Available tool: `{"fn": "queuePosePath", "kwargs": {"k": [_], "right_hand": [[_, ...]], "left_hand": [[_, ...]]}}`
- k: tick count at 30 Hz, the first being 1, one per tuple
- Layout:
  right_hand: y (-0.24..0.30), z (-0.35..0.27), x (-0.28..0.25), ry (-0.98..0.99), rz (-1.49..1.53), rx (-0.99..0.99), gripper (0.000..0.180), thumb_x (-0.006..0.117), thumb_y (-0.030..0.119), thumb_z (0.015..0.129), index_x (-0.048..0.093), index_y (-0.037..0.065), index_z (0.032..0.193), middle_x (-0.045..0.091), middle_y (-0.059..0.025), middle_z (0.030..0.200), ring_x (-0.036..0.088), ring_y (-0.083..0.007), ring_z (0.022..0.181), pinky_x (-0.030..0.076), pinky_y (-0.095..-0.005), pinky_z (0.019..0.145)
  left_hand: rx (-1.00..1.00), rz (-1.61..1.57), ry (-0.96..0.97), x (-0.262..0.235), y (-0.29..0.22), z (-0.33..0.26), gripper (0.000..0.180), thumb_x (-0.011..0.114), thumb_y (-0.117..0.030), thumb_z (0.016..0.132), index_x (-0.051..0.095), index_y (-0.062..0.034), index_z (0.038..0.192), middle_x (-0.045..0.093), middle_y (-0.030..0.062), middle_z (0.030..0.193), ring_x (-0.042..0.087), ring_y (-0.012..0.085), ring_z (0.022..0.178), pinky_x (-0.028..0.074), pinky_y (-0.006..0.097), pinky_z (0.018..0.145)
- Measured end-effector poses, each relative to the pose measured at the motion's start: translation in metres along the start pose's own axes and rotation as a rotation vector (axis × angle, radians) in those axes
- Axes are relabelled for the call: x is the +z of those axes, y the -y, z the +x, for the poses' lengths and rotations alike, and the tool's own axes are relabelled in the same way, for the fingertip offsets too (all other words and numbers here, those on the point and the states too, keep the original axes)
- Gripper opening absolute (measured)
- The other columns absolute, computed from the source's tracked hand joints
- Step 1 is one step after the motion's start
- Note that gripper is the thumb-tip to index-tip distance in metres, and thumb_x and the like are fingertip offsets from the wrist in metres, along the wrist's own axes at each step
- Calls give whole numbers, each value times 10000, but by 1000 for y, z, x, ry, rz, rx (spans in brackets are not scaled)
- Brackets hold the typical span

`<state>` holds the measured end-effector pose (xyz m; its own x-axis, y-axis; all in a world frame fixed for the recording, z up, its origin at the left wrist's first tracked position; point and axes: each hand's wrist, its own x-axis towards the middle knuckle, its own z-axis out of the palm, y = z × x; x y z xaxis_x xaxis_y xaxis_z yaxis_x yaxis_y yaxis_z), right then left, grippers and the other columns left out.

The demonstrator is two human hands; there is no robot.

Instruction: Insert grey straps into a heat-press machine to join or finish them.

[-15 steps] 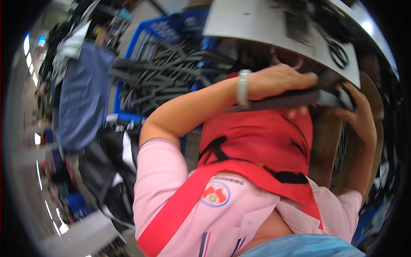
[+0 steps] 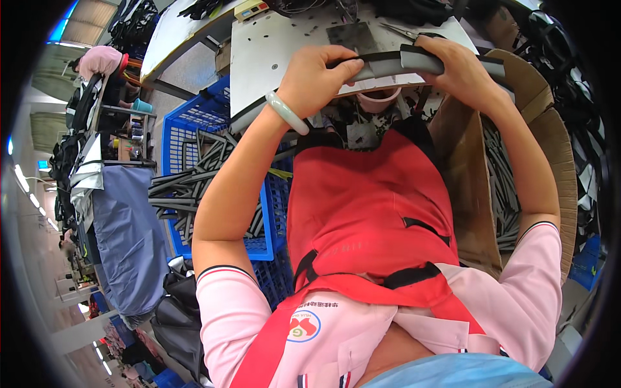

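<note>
A long padded strip (image 2: pixel 381 67), grey on one side and black on the other, bows between my hands above the table's near edge. My left hand (image 2: pixel 318 76) pinches it with thumb and fingers. Farther right, my right hand (image 2: pixel 457 68) is closed round the strip, and a grey end of it shows beyond the wrist. Between the hands a lighter grey section (image 2: pixel 418 61) overlaps it. Scissors (image 2: pixel 402 31) point left just behind my right fingers; whether those fingers touch their handles I cannot tell.
A white worktable (image 2: pixel 259 71) with a machine part at its back lies ahead. On the left stands a blue basket (image 2: pixel 169 139) heaped with grey strips (image 2: pixel 194 187). On the right is a cardboard box (image 2: pixel 462 155) with more strips. A person (image 2: pixel 103 63) bends far left.
Both hands have moved away from my body to above the table edge, carrying the strip. They are farther apart, and the strip is stretched into a bow.
</note>
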<state>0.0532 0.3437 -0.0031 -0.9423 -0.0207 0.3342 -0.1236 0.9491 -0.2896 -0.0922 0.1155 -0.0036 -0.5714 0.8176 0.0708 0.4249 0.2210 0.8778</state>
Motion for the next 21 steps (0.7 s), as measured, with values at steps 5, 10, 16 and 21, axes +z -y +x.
{"fn": "queuePosePath", "kwargs": {"k": [5,10,16,21], "right_hand": [[-26,19,15,-82,-61,31,480,683,151,790,535,27,1229,635,-176,1062,580,-361,1020,466,-420,864],[-37,36,21,-35,-41,114,508,676,167,791,518,29,1254,637,-184,1050,587,-353,1022,464,-413,888],[-45,47,24,-105,-55,16,468,694,170,793,536,17,1207,628,-202,1037,591,-377,970,471,-413,822],[-38,52,15,-16,-26,108,505,690,166,798,514,12,1245,639,-212,1016,604,-379,962,476,-402,831]], "left_hand": [[23,11,-13,-7,15,34,271,680,-207,858,700,30,990,653,41,712,590,82,580,444,238,511],[-65,-57,-61,-6,18,51,292,711,-183,855,684,58,1019,670,62,773,608,90,597,432,208,504],[-41,-12,-35,-13,23,62,310,697,-195,850,687,72,1007,702,99,801,652,107,627,478,223,519],[-10,-31,-68,-15,27,68,287,697,-184,862,691,38,1043,676,85,745,520,66,522,403,209,495]]}}
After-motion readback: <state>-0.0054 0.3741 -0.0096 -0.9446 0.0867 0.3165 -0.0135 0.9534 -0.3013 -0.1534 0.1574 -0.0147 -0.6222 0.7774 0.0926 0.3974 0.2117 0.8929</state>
